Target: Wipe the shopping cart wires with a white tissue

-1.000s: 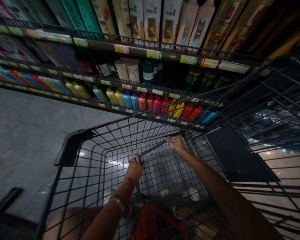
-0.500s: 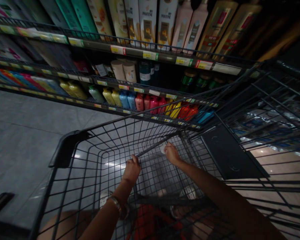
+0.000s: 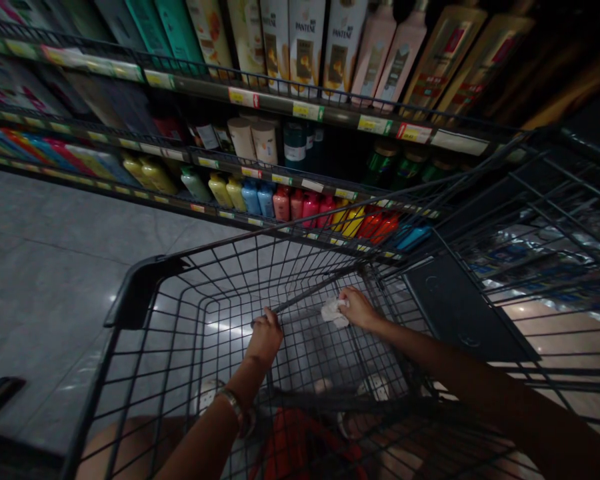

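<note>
Both my hands reach down inside the black wire shopping cart [image 3: 220, 243]. My left hand [image 3: 265, 339] is closed round a thin dark bar [image 3: 307, 291] that slants across the lower basket. A short end of the bar sticks out left of my fingers; whether it is loose or part of the cart I cannot tell. My right hand [image 3: 359, 309] pinches a crumpled white wipe [image 3: 333, 311], its loose part hanging left of the fingertips, near the bar. Its exact material is too blurred to tell.
Shelves [image 3: 280, 107] of shampoo bottles and jars run along the far side of the cart. A dark panel [image 3: 467, 313] is on the cart's right, with shiny packages [image 3: 540, 267] beyond it. Grey floor [image 3: 55, 253] shows at left. Something red [image 3: 300, 443] lies below the mesh.
My right hand has shifted slightly right and down, and more of the white wipe shows. My left hand stays closed on the bar. The view has shifted a little.
</note>
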Motion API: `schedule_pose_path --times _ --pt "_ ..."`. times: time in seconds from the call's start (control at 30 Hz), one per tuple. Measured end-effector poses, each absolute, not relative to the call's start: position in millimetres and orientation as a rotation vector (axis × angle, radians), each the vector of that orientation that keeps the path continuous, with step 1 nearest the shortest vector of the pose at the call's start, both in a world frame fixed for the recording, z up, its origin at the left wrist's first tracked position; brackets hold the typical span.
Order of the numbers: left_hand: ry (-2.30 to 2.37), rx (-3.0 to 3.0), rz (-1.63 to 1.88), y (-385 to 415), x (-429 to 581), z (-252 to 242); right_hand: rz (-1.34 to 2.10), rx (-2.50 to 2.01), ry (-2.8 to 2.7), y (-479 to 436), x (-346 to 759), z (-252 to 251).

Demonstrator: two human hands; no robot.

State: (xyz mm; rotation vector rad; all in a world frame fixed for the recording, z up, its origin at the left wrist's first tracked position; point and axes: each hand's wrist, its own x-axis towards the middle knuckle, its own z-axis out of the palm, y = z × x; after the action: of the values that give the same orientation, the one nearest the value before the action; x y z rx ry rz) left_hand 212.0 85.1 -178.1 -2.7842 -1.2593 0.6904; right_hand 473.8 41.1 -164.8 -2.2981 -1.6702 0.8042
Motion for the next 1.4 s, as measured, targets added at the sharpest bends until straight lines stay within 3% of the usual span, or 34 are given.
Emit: schedule_pose_path --times 0.2,0.43,0.7,0.9,1.1,1.4 --pt "-1.273 -2.797 0.679 84 211 -182 0.431 -2.314 -1.715 49 468 -153" --pt "-1.311 -2.803 0.660 84 212 -187 0.844 -2.141 -2.034 27 458 -163" --pt "-1.284 -2.809 0.659 83 211 -188 0.758 -1.922 -2.398 13 447 -190" --pt "-1.290 -2.800 0.628 85 210 -191 0.794 -2.007 -2.350 50 458 -192" --pt "-1.290 -2.791 0.643 86 212 -188 0.565 -2.370 -2.001 79 480 -173" --pt "-1.314 -2.788 0.689 85 214 -180 0.710 -2.420 -1.892 64 467 -182"
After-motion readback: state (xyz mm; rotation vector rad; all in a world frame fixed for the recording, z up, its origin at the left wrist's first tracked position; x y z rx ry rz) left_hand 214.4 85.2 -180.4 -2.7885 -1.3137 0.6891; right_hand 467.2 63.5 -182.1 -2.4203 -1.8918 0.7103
